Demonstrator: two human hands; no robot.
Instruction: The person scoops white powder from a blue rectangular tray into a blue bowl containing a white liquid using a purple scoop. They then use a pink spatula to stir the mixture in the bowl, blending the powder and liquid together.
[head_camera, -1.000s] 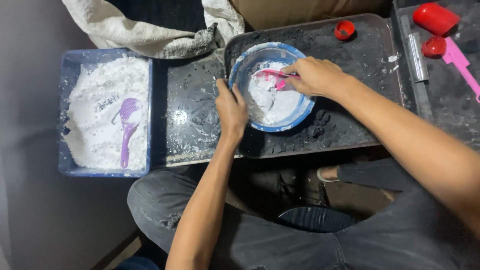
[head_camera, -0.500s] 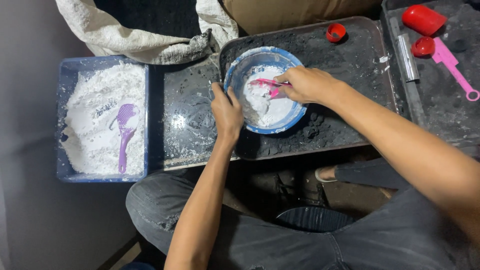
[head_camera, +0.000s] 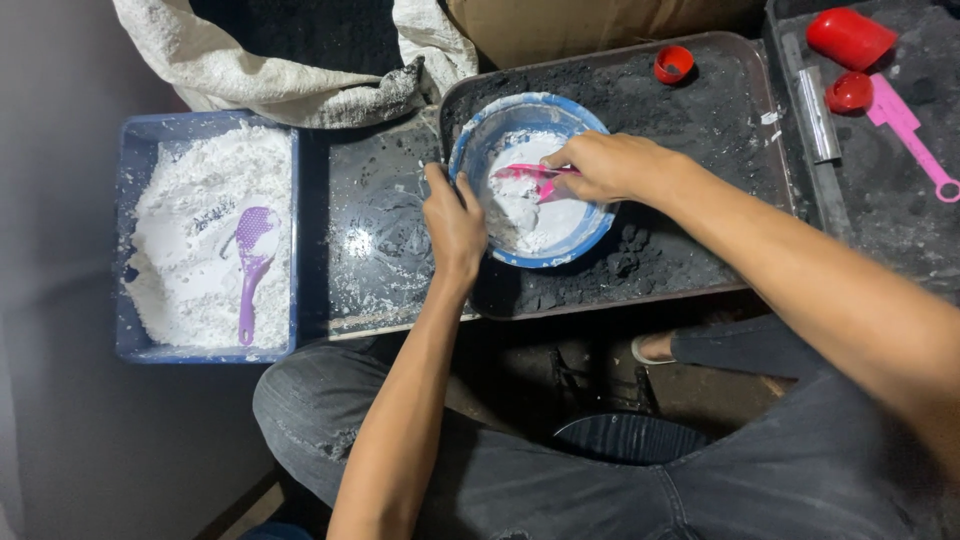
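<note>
Already the blue bowl (head_camera: 528, 180) at upper centre holds white paste; the left hand (head_camera: 455, 222) has its grip closed on the rim, the right hand (head_camera: 605, 165) clasps a pink spoon (head_camera: 530, 176) in it; lumps suggest mixing is unfinished.

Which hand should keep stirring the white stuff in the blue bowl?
Probably the right hand: it already grips the pink spoon inside the blue bowl of white paste. The left hand is busy gripping the bowl's rim.
</note>
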